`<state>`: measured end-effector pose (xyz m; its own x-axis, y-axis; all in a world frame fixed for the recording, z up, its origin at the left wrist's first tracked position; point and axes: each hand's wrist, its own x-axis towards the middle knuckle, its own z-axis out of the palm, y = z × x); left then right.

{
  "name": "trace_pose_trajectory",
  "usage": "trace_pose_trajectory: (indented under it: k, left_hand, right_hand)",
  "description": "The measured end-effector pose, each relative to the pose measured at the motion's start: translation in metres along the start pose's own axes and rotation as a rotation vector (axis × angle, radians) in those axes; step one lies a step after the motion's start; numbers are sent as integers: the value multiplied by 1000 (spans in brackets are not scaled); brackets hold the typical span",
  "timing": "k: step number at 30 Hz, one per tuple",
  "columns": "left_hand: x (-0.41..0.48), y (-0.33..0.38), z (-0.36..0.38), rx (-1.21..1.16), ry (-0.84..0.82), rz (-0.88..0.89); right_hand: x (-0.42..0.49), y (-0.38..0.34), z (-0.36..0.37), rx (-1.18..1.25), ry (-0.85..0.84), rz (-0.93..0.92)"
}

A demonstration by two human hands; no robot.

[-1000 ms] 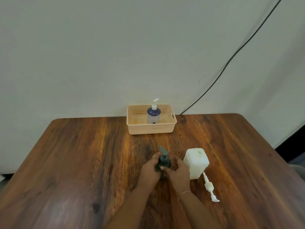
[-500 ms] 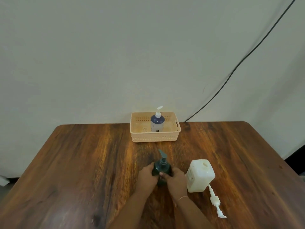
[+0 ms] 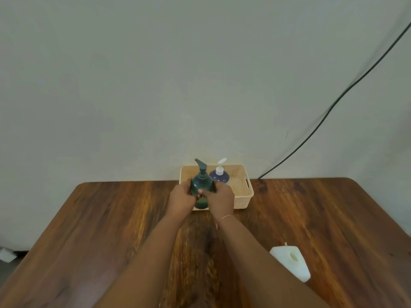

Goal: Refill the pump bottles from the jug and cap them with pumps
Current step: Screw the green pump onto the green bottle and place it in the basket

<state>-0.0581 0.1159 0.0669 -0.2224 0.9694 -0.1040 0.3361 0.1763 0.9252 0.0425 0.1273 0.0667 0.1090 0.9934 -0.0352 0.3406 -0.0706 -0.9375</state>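
Holding the green pump bottle [image 3: 201, 184] upright with both hands, we've got the left hand [image 3: 181, 198] and right hand [image 3: 220, 200] wrapped round its body, so the grip is clamped on it from both sides. Just behind the grip sits the basket [image 3: 243, 190] with the blue pump bottle [image 3: 220, 176] in it. The jug [image 3: 291, 261] stands on the table [image 3: 89, 230], well back and right of the grip.
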Motion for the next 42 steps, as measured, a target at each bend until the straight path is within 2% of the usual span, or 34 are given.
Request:
trace_pose_trajectory:
  k: [5, 18, 42]
  left_hand:
    - [46, 3, -9, 54, 16, 38]
    - [108, -45, 11, -44, -70, -91]
    - [125, -69, 21, 64, -67, -128]
  right_hand:
    - [45, -9, 21, 16, -27, 24]
    - [103, 40, 63, -27, -84, 149]
    - [117, 60, 75, -211, -143, 180]
